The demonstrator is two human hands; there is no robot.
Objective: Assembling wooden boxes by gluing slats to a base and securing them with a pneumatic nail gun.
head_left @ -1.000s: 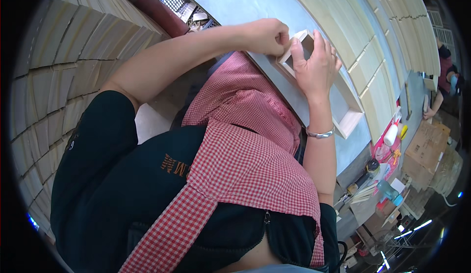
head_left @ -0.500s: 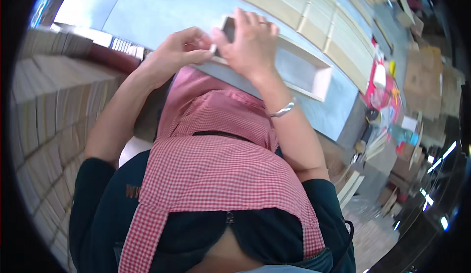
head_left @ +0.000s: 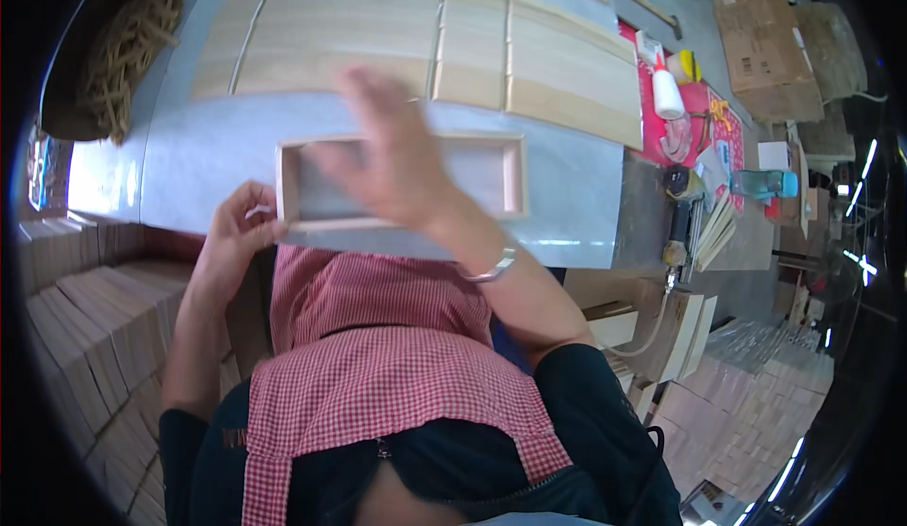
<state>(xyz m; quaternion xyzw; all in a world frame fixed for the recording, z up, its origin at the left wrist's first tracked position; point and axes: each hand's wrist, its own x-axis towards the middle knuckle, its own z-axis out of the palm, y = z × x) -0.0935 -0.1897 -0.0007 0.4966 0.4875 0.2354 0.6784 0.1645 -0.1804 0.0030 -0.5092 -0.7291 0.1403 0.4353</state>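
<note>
A shallow rectangular frame of pale wood (head_left: 518, 176) lies lengthwise on the grey-blue tabletop in front of me. The tabletop shows through its middle. My left hand (head_left: 236, 233) pinches the frame's near left corner, thumb and fingers closed on the wood. Over the frame's left half is my right hand (head_left: 392, 162), smeared by motion. Its thumb points left and its fingers stretch away from me, spread from the thumb with nothing visible between them. The right hand covers part of the frame's long sides.
Thin wooden panels (head_left: 340, 34) lie beyond the frame. A dark bin (head_left: 71, 72) of wood offcuts stands far left. Stacked wooden pieces (head_left: 94, 337) fill the near left. Rightward are a white glue bottle (head_left: 667, 96), a teal bottle (head_left: 763, 184) and cardboard boxes (head_left: 770, 49).
The frame has shifted left and now lies level. My right hand moved left and nearer, and the dark block beside it is out of sight. My left hand moved left and down to the frame's corner.
</note>
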